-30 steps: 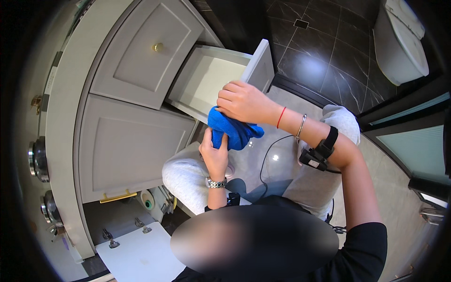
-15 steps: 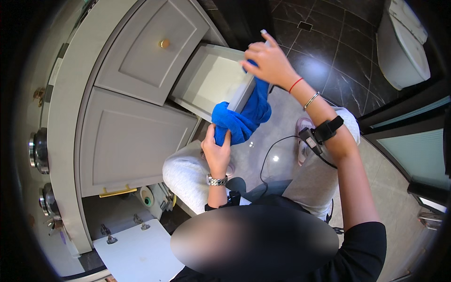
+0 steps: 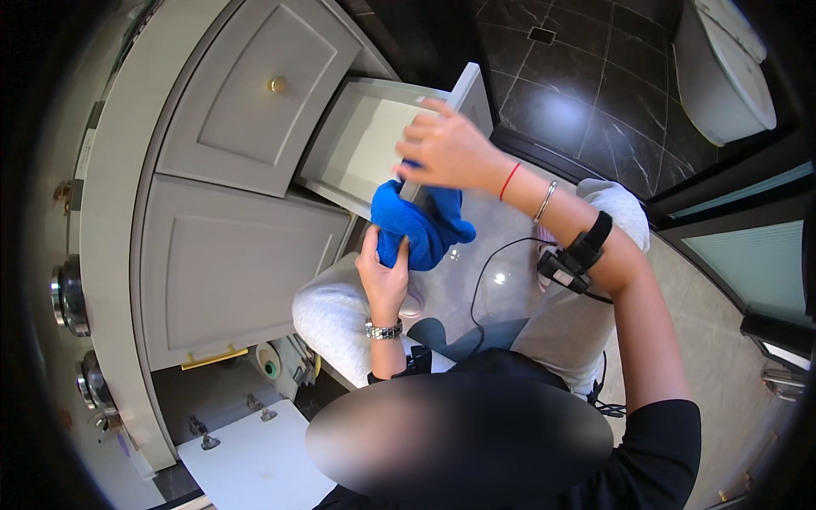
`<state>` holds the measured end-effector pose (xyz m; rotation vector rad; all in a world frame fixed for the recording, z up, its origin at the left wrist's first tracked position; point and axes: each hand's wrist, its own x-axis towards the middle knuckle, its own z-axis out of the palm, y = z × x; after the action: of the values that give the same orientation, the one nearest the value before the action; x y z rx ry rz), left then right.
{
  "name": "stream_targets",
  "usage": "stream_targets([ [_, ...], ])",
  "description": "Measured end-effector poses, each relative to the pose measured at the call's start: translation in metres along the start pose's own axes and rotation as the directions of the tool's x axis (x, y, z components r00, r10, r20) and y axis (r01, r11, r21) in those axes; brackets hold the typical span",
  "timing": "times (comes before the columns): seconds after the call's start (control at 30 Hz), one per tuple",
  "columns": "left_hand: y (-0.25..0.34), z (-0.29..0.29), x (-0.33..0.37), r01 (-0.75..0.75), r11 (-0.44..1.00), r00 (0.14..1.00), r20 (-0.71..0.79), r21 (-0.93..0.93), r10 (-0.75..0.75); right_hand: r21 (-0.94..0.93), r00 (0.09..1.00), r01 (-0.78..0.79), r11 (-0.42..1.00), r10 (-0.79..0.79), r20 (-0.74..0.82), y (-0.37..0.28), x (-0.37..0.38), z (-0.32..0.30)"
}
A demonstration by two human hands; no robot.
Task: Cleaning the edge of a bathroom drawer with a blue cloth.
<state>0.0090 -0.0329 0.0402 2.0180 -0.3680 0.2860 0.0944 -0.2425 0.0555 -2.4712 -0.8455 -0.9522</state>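
Observation:
A bunched blue cloth [image 3: 422,228] hangs over and against the front panel of the pulled-out drawer [image 3: 468,89], near its left end. My left hand [image 3: 384,276] pinches the lower left of the cloth, thumb on top. Above it, my right hand [image 3: 446,151] is bent over the panel's top edge, slightly blurred, with a bit of blue cloth showing under its fingertips. The drawer's pale interior [image 3: 370,140] shows nothing in it.
Grey cabinet doors [image 3: 246,255] stand on the left, one with a gold knob [image 3: 277,84]. An open white door [image 3: 255,459] is low at the left. A black cable [image 3: 489,268] dangles from my right forearm. A toilet [image 3: 722,76] stands far right.
My right hand has moved left and down along the drawer's front panel, drawing the cloth with it and baring the panel's far end. My left hand stays on the cloth.

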Motion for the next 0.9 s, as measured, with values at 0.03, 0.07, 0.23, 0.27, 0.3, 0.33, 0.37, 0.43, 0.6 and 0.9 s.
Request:
stream_targets([
  [0.03, -0.002, -0.001, 0.0, -0.006, 1.0, 1.0, 0.008, 0.011, 0.006, 0.004, 1.0, 0.004, 1.0, -0.004, 0.002, 0.012, 0.0, -0.002],
  [0.07, 0.0, -0.001, 0.0, -0.004, 1.0, 1.0, 0.002, 0.011, 0.003, -0.07, 0.995, -0.102, 0.992, 0.101, -0.02, 0.026, -0.001, -0.005],
  [0.23, 0.007, -0.003, 0.001, 0.01, 0.988, 1.0, -0.008, 0.153, -0.009, -0.155, 0.937, -0.349, 0.924, 0.338, -0.09, 0.06, -0.003, -0.011],
  [0.27, 0.01, -0.002, 0.001, 0.009, 0.988, 1.0, -0.01, 0.152, -0.008, -0.145, 0.939, -0.342, 0.929, 0.331, -0.096, 0.058, -0.004, -0.008],
  [0.3, 0.015, -0.002, 0.002, 0.019, 0.981, 1.0, -0.009, 0.194, -0.018, -0.135, 0.941, -0.335, 0.932, 0.323, -0.103, 0.057, -0.005, -0.005],
  [0.33, 0.018, -0.002, 0.002, 0.031, 0.971, 0.999, -0.013, 0.236, -0.029, -0.119, 0.961, -0.27, 0.956, 0.259, -0.101, 0.05, -0.004, -0.005],
  [0.37, 0.018, -0.005, 0.001, 0.037, 0.97, 0.999, -0.022, 0.239, -0.033, -0.113, 0.963, -0.263, 0.958, 0.252, -0.099, 0.038, -0.002, -0.002],
  [0.43, 0.017, -0.011, 0.001, 0.061, 0.917, 0.997, 0.011, 0.394, -0.07, -0.022, 0.993, -0.115, 0.993, 0.115, 0.013, 0.011, 0.0, 0.002],
  [0.6, 0.014, -0.011, 0.004, -0.003, 0.901, 0.997, 0.068, 0.434, -0.029, 0.167, 0.997, -0.002, 0.986, 0.015, -0.075, -0.038, -0.004, 0.014],
  [0.9, -0.005, -0.009, -0.005, 0.108, 0.973, 0.993, 0.076, -0.202, -0.095, -0.026, 0.995, -0.097, 0.995, 0.096, -0.009, 0.0, 0.0, -0.004],
])
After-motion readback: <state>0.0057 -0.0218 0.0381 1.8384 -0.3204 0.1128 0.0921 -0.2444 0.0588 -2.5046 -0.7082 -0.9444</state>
